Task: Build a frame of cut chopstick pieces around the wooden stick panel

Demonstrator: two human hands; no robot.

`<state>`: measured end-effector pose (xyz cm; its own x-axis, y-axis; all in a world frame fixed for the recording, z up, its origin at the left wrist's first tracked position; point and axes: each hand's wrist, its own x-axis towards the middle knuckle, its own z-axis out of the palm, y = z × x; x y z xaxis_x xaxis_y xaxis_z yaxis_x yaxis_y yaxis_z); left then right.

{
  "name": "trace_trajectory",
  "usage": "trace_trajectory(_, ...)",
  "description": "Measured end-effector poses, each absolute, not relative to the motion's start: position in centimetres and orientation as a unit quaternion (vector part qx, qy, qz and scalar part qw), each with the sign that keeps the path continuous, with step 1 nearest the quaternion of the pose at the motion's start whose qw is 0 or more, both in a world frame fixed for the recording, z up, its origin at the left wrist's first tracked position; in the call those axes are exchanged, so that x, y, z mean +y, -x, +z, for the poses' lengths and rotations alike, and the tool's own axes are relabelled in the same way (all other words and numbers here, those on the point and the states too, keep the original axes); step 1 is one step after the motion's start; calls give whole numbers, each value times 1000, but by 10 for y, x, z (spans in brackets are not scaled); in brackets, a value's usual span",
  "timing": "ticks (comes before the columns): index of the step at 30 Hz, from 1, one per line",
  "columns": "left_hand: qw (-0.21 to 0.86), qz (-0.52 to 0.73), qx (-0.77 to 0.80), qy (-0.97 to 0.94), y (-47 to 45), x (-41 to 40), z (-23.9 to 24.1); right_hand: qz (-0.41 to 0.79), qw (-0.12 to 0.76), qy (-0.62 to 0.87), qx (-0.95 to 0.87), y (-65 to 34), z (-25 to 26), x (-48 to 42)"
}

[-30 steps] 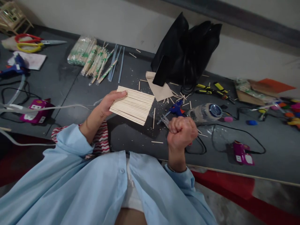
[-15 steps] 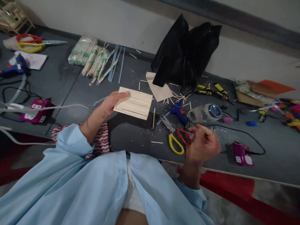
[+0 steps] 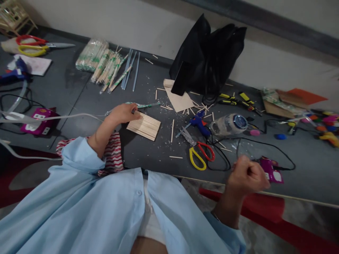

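A flat panel of thin wooden sticks [image 3: 145, 127] set side by side lies on the dark table. The curled fingers of my left hand [image 3: 122, 113] are at its upper left corner and appear to grip it there. A green-and-clear wrapper strip [image 3: 148, 104] lies just beyond the panel. To the right, over the table's front edge, my right hand [image 3: 247, 175] is closed in a fist; a thin dark strand shows above it, and what is inside is hidden. Scissors with red and yellow handles [image 3: 197, 159] and a blue glue gun [image 3: 200, 124] lie between the hands.
A clear jar with a blue lid [image 3: 229, 125] lies behind the scissors. Purple boxes [image 3: 272, 171] with black cords stand at right and left. Cut sticks are scattered near the black bag [image 3: 209, 56]. Wrapped stick bundles [image 3: 106, 68] lie at the back left, near blue-grey strips [image 3: 136, 71].
The stick panel has come down from my raised left hand onto the table. My right hand has moved right and toward me, away from the scissors, and closed into a fist.
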<state>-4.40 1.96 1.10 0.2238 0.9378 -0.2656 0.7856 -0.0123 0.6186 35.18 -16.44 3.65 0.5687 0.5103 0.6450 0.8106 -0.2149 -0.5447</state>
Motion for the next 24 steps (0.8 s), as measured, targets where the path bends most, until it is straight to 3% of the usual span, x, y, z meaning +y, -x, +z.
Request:
trace_trajectory(5,190,121,644,-731,49,21,21,-237,374,788,-427,-367,33,-176)
trace_trajectory(10,136,129,575,-797,45,26,6,-242,281,790,-488,-392,20,-182)
trace_trajectory(16,178,128,666,-713,62,37,2,-175,316,809,-464,-377,16,-176)
trace_trajectory(20,108,143,765,-619,83,42,9,-93,329,778,-528,-339,23,-169)
trace_trajectory(24,79,189,755,-622,83,40,13,-22,328,711,-621,-297,19,-156)
